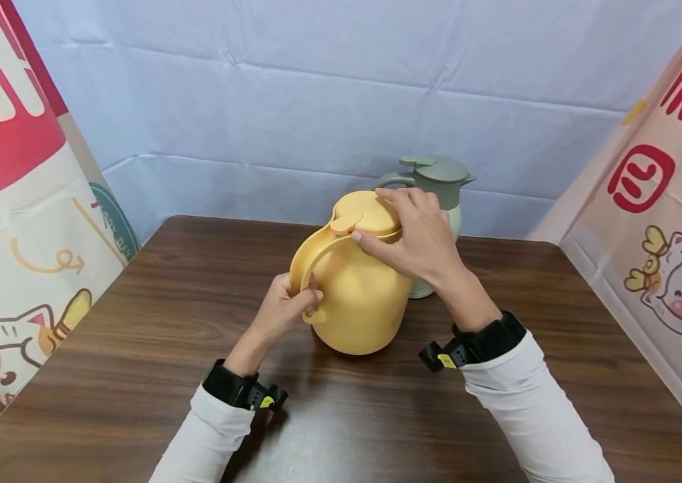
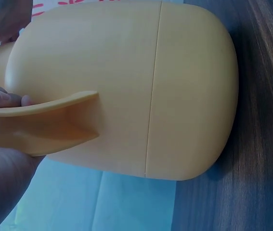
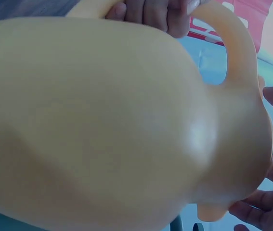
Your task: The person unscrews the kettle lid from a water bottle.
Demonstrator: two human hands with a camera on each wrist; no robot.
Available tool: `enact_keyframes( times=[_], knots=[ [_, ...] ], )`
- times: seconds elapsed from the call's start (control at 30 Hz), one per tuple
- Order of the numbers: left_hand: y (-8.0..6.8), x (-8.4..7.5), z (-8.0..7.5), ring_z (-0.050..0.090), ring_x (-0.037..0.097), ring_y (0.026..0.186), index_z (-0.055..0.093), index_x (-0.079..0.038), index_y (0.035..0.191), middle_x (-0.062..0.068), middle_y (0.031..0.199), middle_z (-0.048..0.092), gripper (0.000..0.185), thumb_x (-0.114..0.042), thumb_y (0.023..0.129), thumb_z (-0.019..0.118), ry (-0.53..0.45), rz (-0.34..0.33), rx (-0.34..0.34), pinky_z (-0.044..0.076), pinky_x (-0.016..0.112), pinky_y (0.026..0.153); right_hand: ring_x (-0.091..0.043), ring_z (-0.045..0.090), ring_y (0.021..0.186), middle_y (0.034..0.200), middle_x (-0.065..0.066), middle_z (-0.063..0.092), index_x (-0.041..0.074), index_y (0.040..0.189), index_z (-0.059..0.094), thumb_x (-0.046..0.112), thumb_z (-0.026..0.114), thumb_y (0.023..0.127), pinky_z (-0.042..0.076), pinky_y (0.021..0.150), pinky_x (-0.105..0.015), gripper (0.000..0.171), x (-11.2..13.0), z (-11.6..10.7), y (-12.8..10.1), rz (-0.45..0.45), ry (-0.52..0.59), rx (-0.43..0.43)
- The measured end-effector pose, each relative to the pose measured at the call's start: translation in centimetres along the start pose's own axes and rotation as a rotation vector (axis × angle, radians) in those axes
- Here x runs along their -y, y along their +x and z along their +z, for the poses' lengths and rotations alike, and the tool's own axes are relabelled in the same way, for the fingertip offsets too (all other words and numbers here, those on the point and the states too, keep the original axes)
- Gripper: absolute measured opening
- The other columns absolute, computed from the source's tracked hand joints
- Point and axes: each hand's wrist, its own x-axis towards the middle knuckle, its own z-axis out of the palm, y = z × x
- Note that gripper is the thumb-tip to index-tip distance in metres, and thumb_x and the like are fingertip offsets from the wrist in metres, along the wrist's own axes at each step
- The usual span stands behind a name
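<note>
Jug [image 1: 365,295] has left grip [image 1: 280,306] round handle [image 1: 307,253], right grip [image 1: 418,235] spanning lid [image 1: 367,209].

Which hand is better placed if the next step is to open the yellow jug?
Probably the right hand: its fingers and thumb are at the lid. The left hand grips the handle, so it seems better suited to steadying the yellow jug.

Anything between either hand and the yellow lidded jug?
Nothing visible: the left hand grips the handle of the yellow lidded jug, and the right hand is at its lid. The green lidded jug stands behind, not between.
</note>
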Motion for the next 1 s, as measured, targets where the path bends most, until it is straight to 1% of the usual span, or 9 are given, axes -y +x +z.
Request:
enact_keyframes(
  times=[0.1,0.23,0.3,0.4,0.53,0.6,0.67,0.83,1.0],
  knots=[
    [0.0,-0.1,-0.1,0.044,0.021,0.057,0.048,0.0,0.072,0.012,0.057,0.043,0.013,-0.004,0.084,0.049,-0.006,-0.002,0.009,0.039,0.028,0.054,-0.034,0.039,0.111,0.125,-0.012,0.05,0.013,0.13,0.052,0.058,0.063,0.074,0.033,0.079,-0.051,0.073,0.2,-0.3,0.8,0.02,-0.027,0.054],
    [0.0,-0.2,-0.2,0.044,0.021,0.056,0.049,0.0,0.072,0.013,0.057,0.043,0.012,-0.004,0.083,0.049,-0.001,-0.014,0.013,0.039,0.028,0.055,-0.034,0.035,0.119,0.132,-0.012,0.045,0.014,0.134,0.049,0.065,0.059,0.074,0.031,0.085,-0.053,0.079,0.3,-0.7,2.0,0.045,-0.061,0.175],
    [0.0,-0.3,-0.2,0.044,0.021,0.056,0.049,0.0,0.073,0.013,0.057,0.043,0.011,-0.003,0.083,0.049,0.003,-0.017,0.012,0.039,0.028,0.055,-0.033,0.034,0.122,0.135,-0.011,0.043,0.014,0.135,0.048,0.07,0.055,0.073,0.03,0.087,-0.055,0.084,0.5,-0.8,2.5,0.06,-0.089,0.23],
    [0.0,-0.3,-0.1,0.044,0.021,0.056,0.05,0.0,0.073,0.013,0.056,0.043,0.011,-0.003,0.083,0.049,0.007,-0.02,0.007,0.038,0.028,0.054,-0.032,0.036,0.121,0.132,-0.011,0.044,0.012,0.132,0.049,0.08,0.046,0.07,0.029,0.087,-0.055,0.092,1.1,-0.7,2.9,0.077,-0.154,0.271],
    [0.1,-0.2,0.2,0.043,0.019,0.055,0.049,0.0,0.072,0.011,0.056,0.043,0.011,-0.002,0.083,0.049,0.002,-0.031,0.02,0.036,0.027,0.053,-0.03,0.042,0.103,0.111,-0.008,0.049,0.006,0.111,0.052,0.091,0.035,0.06,0.03,0.079,-0.05,0.1,2.0,-0.5,2.9,0.098,-0.277,0.258],
    [0.2,-0.2,0.3,0.042,0.018,0.055,0.049,0.0,0.071,0.01,0.056,0.043,0.012,-0.002,0.083,0.049,-0.009,-0.037,0.032,0.036,0.027,0.053,-0.029,0.042,0.095,0.101,-0.007,0.048,0.005,0.1,0.049,0.092,0.033,0.058,0.031,0.076,-0.047,0.098,2.3,-0.4,2.8,0.109,-0.322,0.249],
    [0.2,-0.2,0.4,0.043,0.018,0.055,0.049,0.001,0.071,0.01,0.056,0.044,0.011,-0.002,0.082,0.049,-0.016,-0.042,0.044,0.036,0.026,0.053,-0.028,0.042,0.09,0.095,-0.007,0.046,0.005,0.093,0.046,0.091,0.034,0.059,0.033,0.074,-0.046,0.093,2.5,-0.5,2.7,0.113,-0.346,0.242],
    [0.2,-0.3,0.4,0.042,0.016,0.055,0.049,0.0,0.07,0.01,0.056,0.044,0.011,-0.002,0.081,0.049,-0.01,-0.042,0.054,0.036,0.025,0.052,-0.029,0.042,0.084,0.089,-0.008,0.045,0.005,0.087,0.045,0.083,0.044,0.065,0.038,0.068,-0.041,0.081,2.5,-0.6,2.5,0.078,-0.334,0.217],
    [0.2,-0.4,0.5,0.042,0.017,0.055,0.048,0.001,0.07,0.011,0.055,0.043,0.011,-0.001,0.081,0.048,-0.018,-0.043,0.069,0.035,0.026,0.052,-0.03,0.04,0.083,0.087,-0.009,0.043,0.004,0.086,0.044,0.076,0.05,0.069,0.037,0.069,-0.04,0.075,2.2,-0.2,2.3,0.034,-0.285,0.176]
  ],
)
